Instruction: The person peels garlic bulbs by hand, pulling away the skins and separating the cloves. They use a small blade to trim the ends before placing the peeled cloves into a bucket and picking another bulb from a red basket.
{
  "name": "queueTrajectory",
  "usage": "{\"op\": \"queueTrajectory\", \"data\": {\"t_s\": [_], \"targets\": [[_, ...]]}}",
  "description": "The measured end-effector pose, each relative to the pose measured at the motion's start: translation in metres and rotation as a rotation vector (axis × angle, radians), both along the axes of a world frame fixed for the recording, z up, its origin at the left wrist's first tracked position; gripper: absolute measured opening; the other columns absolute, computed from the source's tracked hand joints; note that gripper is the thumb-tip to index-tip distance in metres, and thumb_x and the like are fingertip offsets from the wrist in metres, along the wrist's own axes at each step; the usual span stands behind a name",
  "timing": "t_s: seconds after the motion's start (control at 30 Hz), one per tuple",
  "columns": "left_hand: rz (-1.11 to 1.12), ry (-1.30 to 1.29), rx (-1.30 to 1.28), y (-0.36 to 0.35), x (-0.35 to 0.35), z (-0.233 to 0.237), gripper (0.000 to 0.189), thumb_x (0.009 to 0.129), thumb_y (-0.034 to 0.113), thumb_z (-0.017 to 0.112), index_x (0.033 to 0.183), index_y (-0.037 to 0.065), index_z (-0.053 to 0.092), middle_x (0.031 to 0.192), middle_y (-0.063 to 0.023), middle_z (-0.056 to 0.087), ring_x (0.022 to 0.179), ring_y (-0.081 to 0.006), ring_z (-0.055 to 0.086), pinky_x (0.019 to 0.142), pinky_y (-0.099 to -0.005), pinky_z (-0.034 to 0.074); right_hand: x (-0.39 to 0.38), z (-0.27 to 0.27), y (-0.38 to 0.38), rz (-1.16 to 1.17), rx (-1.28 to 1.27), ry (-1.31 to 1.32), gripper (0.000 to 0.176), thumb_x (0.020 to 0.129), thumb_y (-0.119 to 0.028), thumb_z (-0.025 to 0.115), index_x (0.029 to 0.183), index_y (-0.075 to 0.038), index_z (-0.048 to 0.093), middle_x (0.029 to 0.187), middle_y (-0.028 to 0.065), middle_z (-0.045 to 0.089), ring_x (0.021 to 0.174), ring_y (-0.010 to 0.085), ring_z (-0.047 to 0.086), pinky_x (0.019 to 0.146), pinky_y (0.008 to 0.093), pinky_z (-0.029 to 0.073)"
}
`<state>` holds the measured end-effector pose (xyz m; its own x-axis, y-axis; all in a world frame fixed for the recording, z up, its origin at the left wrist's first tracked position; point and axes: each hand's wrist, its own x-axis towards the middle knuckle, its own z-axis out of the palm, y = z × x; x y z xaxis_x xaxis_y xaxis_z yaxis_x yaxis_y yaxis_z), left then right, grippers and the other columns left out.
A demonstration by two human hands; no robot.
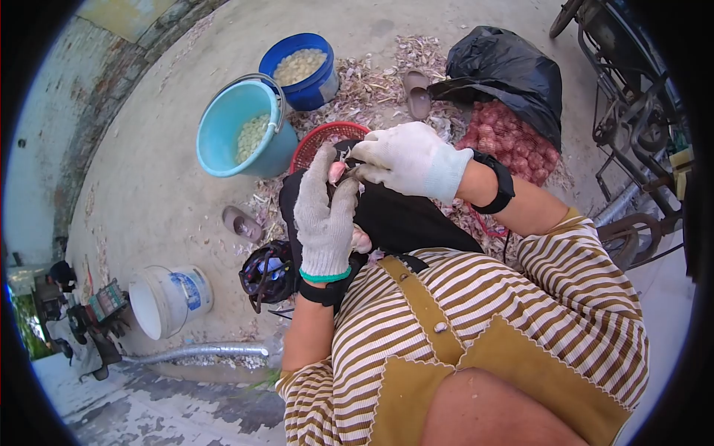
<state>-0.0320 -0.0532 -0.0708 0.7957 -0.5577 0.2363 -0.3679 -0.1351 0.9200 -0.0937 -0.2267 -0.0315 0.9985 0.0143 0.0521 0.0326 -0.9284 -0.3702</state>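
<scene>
In the head view my left hand (324, 215), in a white knit glove, holds a pinkish garlic clove (338, 172) between thumb and fingers above my lap. My right hand (407, 157), also gloved, reaches in from the right with its fingertips pinched together beside the clove. Papery skin (344, 155) sticks up there; what the right fingertips grip is partly hidden. Below the left hand, another garlic piece (361, 240) rests on my dark trousers. Just beyond my hands stands a red basket (303, 151), partly covered by them.
Peeled cloves lie in a light-blue bucket (216, 134) and a blue bucket (322, 91). A red mesh sack of garlic (507, 143) sits under black plastic (513, 67). Garlic skins, slippers (417, 94), a white bucket (147, 301) and a dark bag (266, 273) surround me. A cycle frame (632, 126) stands right.
</scene>
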Motion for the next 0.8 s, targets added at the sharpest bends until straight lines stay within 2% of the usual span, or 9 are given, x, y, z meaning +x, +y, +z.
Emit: {"op": "queueTrajectory", "data": {"t_s": [0.07,0.13,0.2,0.43,0.5,0.6,0.67,0.73,0.8], "targets": [[0.021,0.151,-0.064,0.0,-0.011,0.009,0.038,0.093,0.005,0.055,0.13,-0.001,0.05,0.103,-0.005,0.061,0.073,-0.0089,0.056,0.063,-0.0216,0.047,-0.003,0.008,0.004,0.013,-0.008,0.045,0.029,0.088,-0.032,0.058,0.107,-0.011,0.064,0.096,0.0095,0.064,0.087,0.0291,0.065,0.073,0.0406,0.052],[0.037,0.212,-0.09,0.001,-0.008,0.006,0.033,0.094,0.005,0.055,0.126,-0.002,0.053,0.105,-0.0064,0.063,0.081,-0.0118,0.059,0.072,-0.0237,0.049,-0.006,0.012,0.007,0.012,-0.005,0.026,0.029,0.088,-0.032,0.059,0.106,-0.011,0.064,0.095,0.0097,0.065,0.087,0.0291,0.065,0.072,0.0407,0.052],[0.058,-0.301,-0.061,-0.003,0.0,0.001,0.028,0.094,0.006,0.055,0.12,-0.003,0.058,0.104,-0.0088,0.065,0.086,-0.0144,0.061,0.078,-0.0262,0.049,-0.006,0.013,0.008,0.011,-0.003,0.006,0.029,0.088,-0.032,0.059,0.106,-0.011,0.064,0.095,0.0098,0.065,0.086,0.0291,0.065,0.072,0.0408,0.052],[0.15,-0.254,-0.004,-0.005,-0.008,0.022,0.024,0.093,0.008,0.056,0.113,-0.003,0.062,0.1,-0.0105,0.066,0.089,-0.0163,0.061,0.082,-0.0295,0.049,-0.005,0.016,0.009,0.014,0.029,0.034,0.027,0.087,-0.034,0.061,0.099,-0.01,0.066,0.086,0.011,0.065,0.079,0.0304,0.066,0.068,0.0412,0.052],[0.116,0.022,0.023,-0.004,-0.011,0.035,0.022,0.094,0.009,0.055,0.111,-0.003,0.063,0.092,-0.0076,0.065,0.079,-0.0125,0.061,0.071,-0.0259,0.049,-0.005,0.017,0.007,0.01,0.065,0.077,0.026,0.086,-0.034,0.061,0.096,-0.01,0.066,0.083,0.0118,0.065,0.077,0.0311,0.065,0.068,0.0412,0.051],[-0.029,0.106,0.068,0.006,0.007,0.027,0.019,0.092,0.009,0.057,0.105,-0.001,0.066,0.085,-0.0106,0.066,0.072,-0.0148,0.062,0.064,-0.0273,0.049,-0.004,0.017,0.003,0.055,0.107,0.066,0.026,0.086,-0.034,0.062,0.093,-0.009,0.067,0.078,0.0135,0.064,0.075,0.0321,0.065,0.066,0.0412,0.051],[-0.067,0.13,0.089,0.01,0.01,0.032,0.02,0.092,0.011,0.057,0.105,-0.001,0.066,0.083,-0.0067,0.065,0.066,-0.0103,0.059,0.058,-0.0249,0.047,-0.003,0.021,0.002,0.088,0.151,0.193,0.032,0.09,-0.039,0.056,0.091,-0.008,0.065,0.079,0.0151,0.065,0.078,0.0328,0.065,0.068,0.0427,0.05],[-0.131,0.436,0.068,0.012,0.01,0.042,0.021,0.093,0.012,0.054,0.107,-0.001,0.064,0.065,-0.0001,0.053,0.049,-0.0054,0.046,0.044,-0.0207,0.036,-0.003,0.021,0.001,0.099,0.214,0.203,0.032,0.09,-0.038,0.057,0.092,-0.008,0.066,0.08,0.0157,0.065,0.078,0.0333,0.065,0.068,0.0423,0.05],[-0.137,0.587,0.086,0.014,0.014,0.048,0.022,0.093,0.012,0.054,0.107,-0.002,0.063,0.062,0.0005,0.051,0.047,-0.0059,0.044,0.043,-0.0209,0.035,-0.004,0.02,0.0,0.11,0.276,0.211,0.032,0.089,-0.037,0.058,0.093,-0.007,0.066,0.081,0.0163,0.066,0.078,0.0338,0.065,0.068,0.0419,0.049]]}}
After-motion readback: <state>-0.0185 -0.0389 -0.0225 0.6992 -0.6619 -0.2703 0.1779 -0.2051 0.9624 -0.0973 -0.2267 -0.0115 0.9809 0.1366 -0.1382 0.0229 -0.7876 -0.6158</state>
